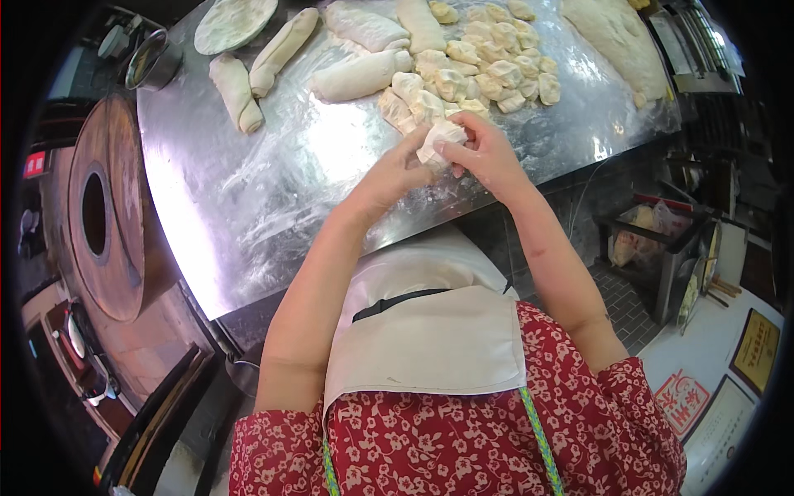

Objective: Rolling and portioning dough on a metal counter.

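Between my two hands is a small piece of pale dough (441,141), held above the floured metal table near its front edge. My left hand (397,164) has its fingers around the left side of the piece. On the other side my right hand (487,149) pinches it, the thumb lying across its front. Just beyond my fingers lies a cluster of small yellowish dough pieces (450,84). Thick dough rolls (361,74) rest left of the cluster, and two thinner dough rolls (282,53) lie farther left.
The metal table (267,180) is streaked with flour. A flat dough round (236,23) sits at its far left, a large dough slab (620,49) at its far right. Left of the table stand a metal pot (153,62) and a round drum with a central opening (128,211).
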Demonstrator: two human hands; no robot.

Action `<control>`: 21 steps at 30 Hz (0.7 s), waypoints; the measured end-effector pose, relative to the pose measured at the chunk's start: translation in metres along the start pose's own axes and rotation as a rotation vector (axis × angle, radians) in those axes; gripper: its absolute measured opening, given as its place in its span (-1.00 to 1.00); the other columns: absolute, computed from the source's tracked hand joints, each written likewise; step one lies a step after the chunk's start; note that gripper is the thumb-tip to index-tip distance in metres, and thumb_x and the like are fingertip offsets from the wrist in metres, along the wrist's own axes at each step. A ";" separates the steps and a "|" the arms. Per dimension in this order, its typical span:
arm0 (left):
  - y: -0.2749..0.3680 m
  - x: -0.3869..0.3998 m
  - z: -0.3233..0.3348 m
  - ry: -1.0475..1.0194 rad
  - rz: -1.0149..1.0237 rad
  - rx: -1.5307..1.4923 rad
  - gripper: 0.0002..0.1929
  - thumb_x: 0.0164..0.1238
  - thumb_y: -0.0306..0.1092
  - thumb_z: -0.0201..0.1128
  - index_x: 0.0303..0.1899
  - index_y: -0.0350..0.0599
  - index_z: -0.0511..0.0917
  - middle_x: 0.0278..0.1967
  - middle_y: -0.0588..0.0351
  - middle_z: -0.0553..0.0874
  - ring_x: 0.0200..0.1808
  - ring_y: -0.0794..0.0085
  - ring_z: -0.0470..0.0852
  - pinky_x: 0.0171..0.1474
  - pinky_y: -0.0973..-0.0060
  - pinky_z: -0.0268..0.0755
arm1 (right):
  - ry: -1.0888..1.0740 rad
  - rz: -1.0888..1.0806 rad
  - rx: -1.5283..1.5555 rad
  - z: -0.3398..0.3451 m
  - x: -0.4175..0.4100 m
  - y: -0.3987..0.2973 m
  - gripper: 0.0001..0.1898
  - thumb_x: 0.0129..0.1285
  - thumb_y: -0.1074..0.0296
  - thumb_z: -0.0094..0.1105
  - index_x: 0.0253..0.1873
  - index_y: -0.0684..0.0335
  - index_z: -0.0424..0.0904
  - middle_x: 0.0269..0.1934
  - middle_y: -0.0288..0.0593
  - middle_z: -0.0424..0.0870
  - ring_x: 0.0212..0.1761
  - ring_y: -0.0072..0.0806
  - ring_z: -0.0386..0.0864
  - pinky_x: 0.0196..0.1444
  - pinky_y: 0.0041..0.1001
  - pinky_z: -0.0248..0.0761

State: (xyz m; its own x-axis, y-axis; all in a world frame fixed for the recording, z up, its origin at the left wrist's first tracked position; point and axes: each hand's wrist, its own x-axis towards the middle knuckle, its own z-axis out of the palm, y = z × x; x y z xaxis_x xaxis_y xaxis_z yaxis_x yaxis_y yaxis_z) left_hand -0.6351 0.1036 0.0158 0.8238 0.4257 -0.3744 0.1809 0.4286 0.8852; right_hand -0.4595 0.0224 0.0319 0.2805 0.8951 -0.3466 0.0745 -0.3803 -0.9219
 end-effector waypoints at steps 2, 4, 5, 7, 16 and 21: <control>0.001 0.000 0.008 -0.009 0.012 -0.067 -0.41 0.34 -0.46 0.18 0.40 -0.34 0.31 0.17 0.09 0.62 0.06 0.47 0.59 0.24 0.47 0.39 | -0.014 -0.020 0.094 0.004 -0.003 -0.006 -0.35 0.13 0.02 0.49 0.12 0.46 0.50 -0.32 -0.11 0.66 -0.38 -0.43 0.61 -0.30 -0.41 0.50; 0.000 0.004 0.013 -0.035 0.026 -0.134 -0.45 0.29 -0.52 0.20 0.35 -0.33 0.40 0.12 0.12 0.64 -0.02 0.51 0.59 0.16 0.49 0.42 | -0.011 -0.039 0.183 0.002 -0.003 -0.004 -0.32 0.12 -0.01 0.50 0.13 0.47 0.49 -0.31 -0.12 0.65 -0.35 -0.41 0.62 -0.26 -0.41 0.51; -0.002 0.007 0.013 0.017 0.067 0.057 -0.52 0.31 -0.45 0.26 0.26 -0.28 0.46 0.04 0.07 0.68 -0.04 0.45 0.61 0.11 0.46 0.44 | -0.013 -0.080 -0.010 0.000 0.000 0.003 -0.31 0.12 -0.03 0.50 0.14 0.46 0.49 -0.30 -0.08 0.66 -0.31 -0.37 0.64 -0.22 -0.38 0.51; -0.004 0.011 0.016 0.063 0.109 0.251 -0.59 0.32 -0.38 0.31 0.18 -0.23 0.52 -0.05 0.02 0.72 -0.07 0.40 0.63 0.06 0.44 0.47 | -0.006 -0.119 -0.201 0.002 0.001 0.002 -0.30 0.13 -0.04 0.49 0.15 0.45 0.48 -0.30 -0.03 0.67 -0.27 -0.32 0.65 -0.18 -0.35 0.52; 0.019 0.027 0.043 0.160 0.092 0.389 -0.70 0.42 -0.24 0.21 -0.04 -0.32 0.55 -0.50 0.12 0.59 -0.47 0.48 0.52 -0.35 0.44 0.39 | 0.317 -0.246 -0.353 -0.013 0.005 -0.009 -0.44 0.15 0.14 0.44 0.13 0.44 0.55 -0.20 0.15 0.72 -0.17 -0.19 0.68 -0.05 -0.28 0.51; 0.032 0.045 0.043 0.161 0.134 0.286 -0.76 0.39 -0.27 0.14 -0.14 -0.27 0.55 -0.48 0.18 0.55 -0.48 0.51 0.45 -0.36 0.48 0.34 | 0.379 -0.172 -0.492 -0.032 0.028 -0.034 -0.48 0.15 0.13 0.43 0.08 0.40 0.55 -0.20 0.16 0.72 -0.16 -0.08 0.71 -0.04 -0.22 0.52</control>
State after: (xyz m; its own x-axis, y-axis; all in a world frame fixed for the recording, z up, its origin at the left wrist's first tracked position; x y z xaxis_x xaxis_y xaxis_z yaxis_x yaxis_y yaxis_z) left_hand -0.5690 0.1027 0.0391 0.7595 0.5927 -0.2682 0.2389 0.1293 0.9624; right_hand -0.4238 0.0533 0.0592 0.5376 0.8425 -0.0327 0.5537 -0.3820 -0.7399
